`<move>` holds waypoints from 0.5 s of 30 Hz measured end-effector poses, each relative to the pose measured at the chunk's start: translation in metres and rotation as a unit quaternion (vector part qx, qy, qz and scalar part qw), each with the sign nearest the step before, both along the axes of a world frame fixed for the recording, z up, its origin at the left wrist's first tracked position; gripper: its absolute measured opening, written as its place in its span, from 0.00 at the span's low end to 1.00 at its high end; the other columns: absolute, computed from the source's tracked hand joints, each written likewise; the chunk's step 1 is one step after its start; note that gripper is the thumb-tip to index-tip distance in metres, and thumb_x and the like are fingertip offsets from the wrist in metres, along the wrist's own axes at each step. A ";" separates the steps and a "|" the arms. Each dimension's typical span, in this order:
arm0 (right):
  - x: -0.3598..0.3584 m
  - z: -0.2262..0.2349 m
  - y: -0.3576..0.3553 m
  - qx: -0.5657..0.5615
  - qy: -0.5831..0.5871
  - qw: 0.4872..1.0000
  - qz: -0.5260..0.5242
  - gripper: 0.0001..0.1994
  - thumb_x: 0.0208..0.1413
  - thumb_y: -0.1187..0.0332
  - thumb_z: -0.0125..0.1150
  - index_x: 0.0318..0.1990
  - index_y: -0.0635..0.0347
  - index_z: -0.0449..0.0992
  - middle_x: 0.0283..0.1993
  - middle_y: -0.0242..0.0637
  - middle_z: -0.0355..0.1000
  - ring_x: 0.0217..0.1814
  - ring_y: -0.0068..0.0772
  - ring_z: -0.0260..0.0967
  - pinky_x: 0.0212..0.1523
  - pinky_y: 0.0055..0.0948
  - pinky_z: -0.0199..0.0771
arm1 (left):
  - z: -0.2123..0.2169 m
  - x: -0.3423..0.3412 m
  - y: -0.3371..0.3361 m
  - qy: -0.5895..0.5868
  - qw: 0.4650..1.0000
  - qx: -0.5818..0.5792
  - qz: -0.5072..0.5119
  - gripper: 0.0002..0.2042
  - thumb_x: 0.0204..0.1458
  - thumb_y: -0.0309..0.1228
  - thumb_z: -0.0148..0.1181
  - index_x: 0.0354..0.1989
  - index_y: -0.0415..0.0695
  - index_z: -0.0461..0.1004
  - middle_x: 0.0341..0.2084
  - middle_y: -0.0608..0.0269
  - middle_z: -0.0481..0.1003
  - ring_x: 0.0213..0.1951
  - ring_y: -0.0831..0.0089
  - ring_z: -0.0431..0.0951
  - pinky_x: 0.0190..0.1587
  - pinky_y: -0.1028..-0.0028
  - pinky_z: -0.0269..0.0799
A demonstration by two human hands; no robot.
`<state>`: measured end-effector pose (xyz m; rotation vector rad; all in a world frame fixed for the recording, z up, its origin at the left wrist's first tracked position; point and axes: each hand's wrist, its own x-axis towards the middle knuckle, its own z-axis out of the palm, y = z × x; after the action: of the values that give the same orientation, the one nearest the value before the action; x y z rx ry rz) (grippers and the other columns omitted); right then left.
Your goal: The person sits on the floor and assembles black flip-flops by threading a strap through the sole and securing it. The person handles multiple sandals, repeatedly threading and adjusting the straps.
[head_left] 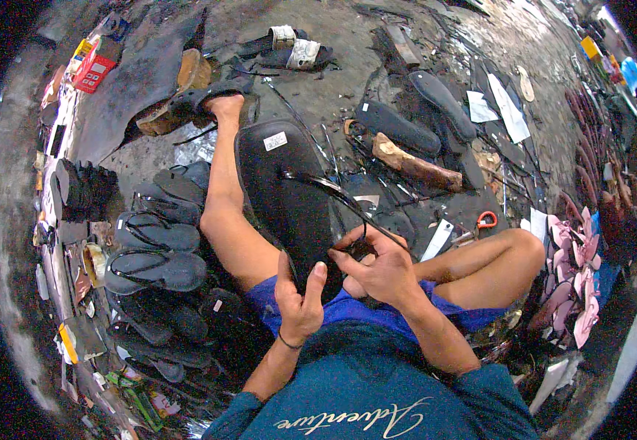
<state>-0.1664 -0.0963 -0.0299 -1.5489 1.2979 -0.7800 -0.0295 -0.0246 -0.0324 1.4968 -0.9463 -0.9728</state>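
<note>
Densely littered grey floor, piled sandals, large black sole

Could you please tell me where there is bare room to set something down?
The dark sheet between the red basket and brown block looks mostly bare, as does the floor between the white-strapped sandals and the oblong block. Crowded: left of the black sole (piled sandals) and beyond the right knee (pink pieces).
</note>
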 end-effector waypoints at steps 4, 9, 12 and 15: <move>0.011 -0.011 0.005 -0.091 -0.009 0.996 -0.017 0.09 0.46 0.70 0.73 0.35 0.57 0.80 0.31 0.36 0.79 0.28 0.27 0.76 0.34 0.25 0.74 | -0.004 0.000 -0.001 -0.004 1.000 0.013 0.014 0.15 0.61 0.26 0.54 0.55 0.34 0.68 0.46 0.56 0.77 0.47 0.69 0.76 0.52 0.71 0.70; -0.002 -0.020 -0.005 -0.092 -0.017 0.991 0.093 0.08 0.49 0.70 0.70 0.37 0.57 0.81 0.34 0.34 0.79 0.34 0.31 0.77 0.37 0.28 0.75 | -0.007 0.006 0.001 0.036 0.999 0.012 -0.004 0.16 0.62 0.27 0.54 0.56 0.34 0.68 0.46 0.57 0.77 0.46 0.70 0.75 0.52 0.71 0.70; -0.010 -0.007 -0.011 0.013 -0.045 0.992 0.116 0.08 0.52 0.71 0.69 0.40 0.60 0.80 0.35 0.37 0.79 0.37 0.32 0.78 0.40 0.28 0.75 | -0.008 0.009 0.003 0.043 0.998 0.037 -0.018 0.17 0.62 0.27 0.54 0.57 0.33 0.67 0.46 0.56 0.76 0.46 0.70 0.75 0.53 0.71 0.70; -0.012 0.000 -0.012 -0.036 -0.056 0.992 0.106 0.10 0.51 0.71 0.69 0.40 0.62 0.80 0.35 0.39 0.79 0.37 0.32 0.78 0.41 0.29 0.76 | 0.000 0.008 -0.003 0.026 0.999 0.033 -0.012 0.17 0.62 0.27 0.54 0.57 0.33 0.66 0.47 0.55 0.76 0.46 0.70 0.75 0.54 0.70 0.70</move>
<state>-0.1786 -0.1079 -0.0304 -1.6453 1.0140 -0.7719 -0.0216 -0.0275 -0.0326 1.5122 -0.9045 -1.0644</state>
